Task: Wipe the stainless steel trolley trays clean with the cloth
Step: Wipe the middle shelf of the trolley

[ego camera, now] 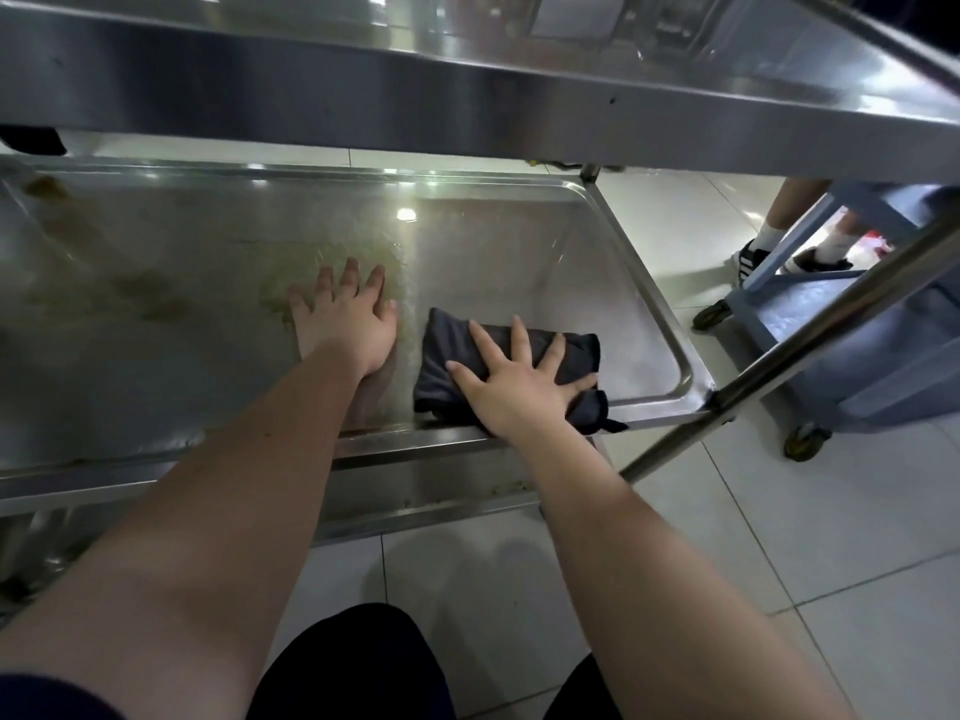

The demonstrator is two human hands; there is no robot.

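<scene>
The right hand [511,379] has its grip spread flat, fingers straight, pressing the folded dark cloth [576,356] onto the near right of the lower tray [545,252]. The left hand [345,324], likewise flat, rests on bare steel just left of it. Wiping looks part done: besides the cloth, the tray holds greenish and brown smears [156,298] across its left, so the next stroke likely calls for a firm leftward sweep.
</scene>
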